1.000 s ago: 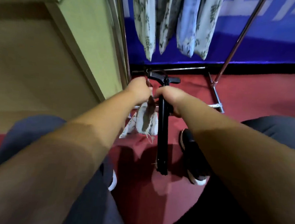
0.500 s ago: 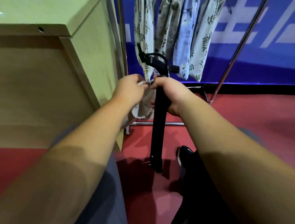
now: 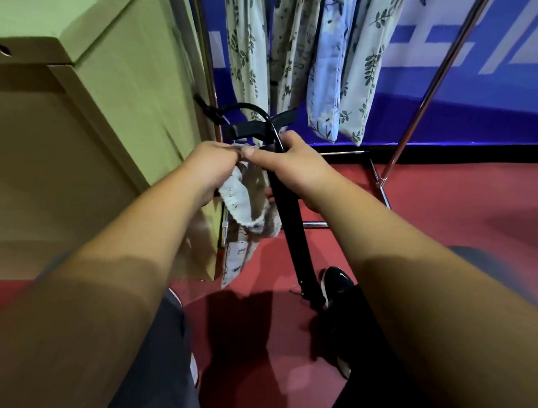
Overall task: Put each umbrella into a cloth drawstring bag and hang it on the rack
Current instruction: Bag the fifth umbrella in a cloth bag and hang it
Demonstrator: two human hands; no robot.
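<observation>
Umbrella [image 3: 291,225], black and folded, stands tilted at centre, its tip low beside a black shoe [image 3: 338,283] on the red floor [image 3: 454,202]. The right hand [image 3: 293,167] curls round the shaft just under the handle. The left hand [image 3: 211,167], touching it on the left, clutches the gathered mouth of a pale cloth bag [image 3: 242,198] hanging beside the shaft. Farther off, printed bags [image 3: 325,79] hang on the metal rack [image 3: 432,88]; a wooden cabinet [image 3: 126,80] stands left.
</observation>
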